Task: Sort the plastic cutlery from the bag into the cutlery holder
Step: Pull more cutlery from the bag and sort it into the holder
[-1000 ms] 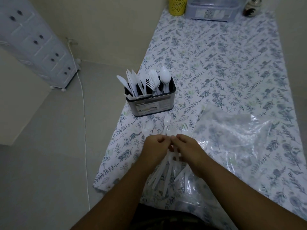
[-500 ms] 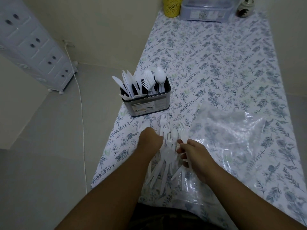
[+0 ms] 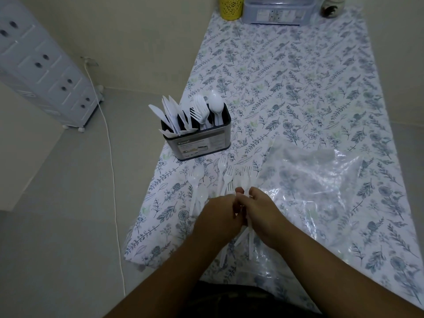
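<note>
A floral tablecloth [image 3: 298, 92] is covering the table. Far left, the cutlery holder [image 3: 197, 143] is being filled. Loose forks [image 3: 226, 180] are being pinched by the left hand [image 3: 218, 216] and right hand [image 3: 263, 214]; tangled tines may be snagged, scattering pieces. At right, the bag [image 3: 321, 180] is lying flat.

Loose white forks and spoons [image 3: 226, 177] flat before half-filled upright cutlery holder [image 3: 199, 143], beside clear bag [image 3: 321, 180].

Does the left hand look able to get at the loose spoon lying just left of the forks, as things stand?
Probably yes. The spoon lies bare on the tablecloth just ahead of the left hand, nothing on top of it. But that hand seems busy with the right hand on the cutlery bundle.
</note>
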`<move>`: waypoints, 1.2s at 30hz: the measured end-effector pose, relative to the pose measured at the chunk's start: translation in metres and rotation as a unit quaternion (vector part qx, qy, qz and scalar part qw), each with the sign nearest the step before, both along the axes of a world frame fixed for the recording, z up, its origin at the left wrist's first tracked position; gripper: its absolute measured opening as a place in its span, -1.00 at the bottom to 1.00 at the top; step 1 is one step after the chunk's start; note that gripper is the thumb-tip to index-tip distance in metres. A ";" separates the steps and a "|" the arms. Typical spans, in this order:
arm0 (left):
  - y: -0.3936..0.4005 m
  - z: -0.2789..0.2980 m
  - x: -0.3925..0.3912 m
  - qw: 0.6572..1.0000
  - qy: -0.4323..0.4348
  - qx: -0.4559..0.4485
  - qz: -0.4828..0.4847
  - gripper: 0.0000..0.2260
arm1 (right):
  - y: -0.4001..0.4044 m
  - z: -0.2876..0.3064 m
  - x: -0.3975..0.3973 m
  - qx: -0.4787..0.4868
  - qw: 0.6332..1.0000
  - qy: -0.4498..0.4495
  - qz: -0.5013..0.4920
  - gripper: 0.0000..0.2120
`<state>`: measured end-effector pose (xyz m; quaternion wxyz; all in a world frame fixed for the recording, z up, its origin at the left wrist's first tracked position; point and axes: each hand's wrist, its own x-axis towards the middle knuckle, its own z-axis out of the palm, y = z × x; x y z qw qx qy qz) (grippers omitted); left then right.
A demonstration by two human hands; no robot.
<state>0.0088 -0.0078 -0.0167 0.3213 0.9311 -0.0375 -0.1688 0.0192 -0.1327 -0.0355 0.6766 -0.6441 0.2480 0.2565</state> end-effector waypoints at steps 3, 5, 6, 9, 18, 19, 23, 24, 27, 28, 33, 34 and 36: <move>0.006 -0.001 0.003 0.999 -0.005 -0.031 -0.011 -0.82 | -0.006 0.002 -0.003 0.014 1.000 0.018 -0.007 -0.82; 0.011 -0.005 0.007 0.998 -0.014 -0.042 0.045 -0.83 | -0.012 0.002 -0.006 0.022 0.999 0.030 -0.008 -0.79; 0.014 -0.008 0.011 0.996 -0.015 -0.037 0.083 -0.85 | -0.014 0.003 -0.007 0.022 0.999 0.032 -0.014 -0.78; 0.021 -0.023 0.033 0.986 -0.002 0.001 0.165 -0.89 | -0.019 0.000 -0.011 -0.009 0.999 0.037 -0.016 -0.76; 0.003 -0.045 0.074 0.982 0.067 0.103 0.140 -0.75 | -0.029 -0.002 -0.019 -0.006 0.997 0.065 -0.035 -0.77; 0.002 -0.047 0.074 0.982 0.077 0.099 0.143 -0.74 | -0.029 -0.003 -0.019 -0.004 0.997 0.067 -0.038 -0.77; 0.001 -0.053 0.070 0.980 0.090 0.085 0.159 -0.76 | -0.027 -0.003 -0.019 -0.001 0.997 0.071 -0.043 -0.74; 0.001 -0.053 0.069 0.979 0.094 0.079 0.162 -0.75 | -0.027 -0.002 -0.018 -0.001 0.997 0.069 -0.044 -0.73; 0.004 -0.048 0.066 0.976 0.103 0.072 0.177 -0.74 | -0.028 -0.001 -0.018 -0.009 0.997 0.059 -0.042 -0.74; 0.006 -0.043 0.065 0.976 0.094 0.071 0.185 -0.74 | -0.028 -0.001 -0.018 -0.011 0.997 0.056 -0.043 -0.76; 0.009 -0.014 0.038 0.979 0.082 -0.078 0.170 -0.88 | -0.027 -0.001 -0.014 0.037 0.995 0.049 -0.075 -0.79; 0.008 -0.011 0.030 0.974 0.105 -0.116 0.162 -0.90 | -0.026 0.000 -0.013 0.060 0.994 0.049 -0.081 -0.80; 0.003 -0.011 0.013 0.971 0.121 -0.145 0.145 -0.89 | -0.022 0.004 -0.012 0.106 0.990 0.050 -0.083 -0.79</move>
